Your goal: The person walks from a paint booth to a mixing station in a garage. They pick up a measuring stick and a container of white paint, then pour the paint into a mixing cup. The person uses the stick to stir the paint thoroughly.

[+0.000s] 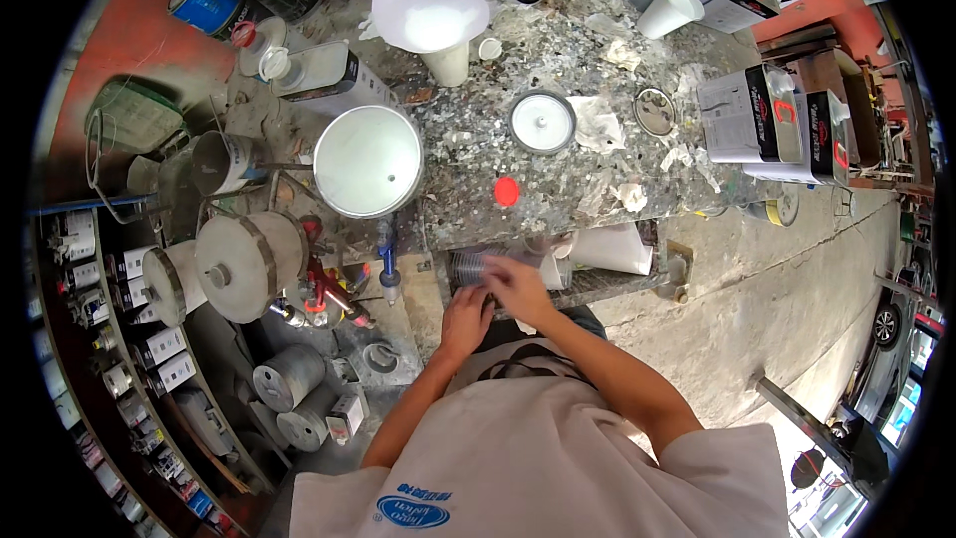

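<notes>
Below the workbench top (468, 169), an open drawer (637, 284) holds clear nested plastic cups (466, 264) and white paper items (607, 249). My right hand (513, 289) is over the cups, its bent fingers blurred, so its grip is unclear. Just below it, my left hand (466, 321) has fingers curled at the drawer's near edge, on something I cannot make out. Above the drawer lie a red cap (506, 191), a round white-topped can (541, 123) and a large white container (366, 159).
Spray guns (329, 289) hang left of the drawer beside two lidded canisters (244, 264). Metal solvent cans (747, 120) stand at the bench's right, paint tins (199, 10) at the back left. A shelf of products (139, 339) runs along the left; a car (886, 349) is far right.
</notes>
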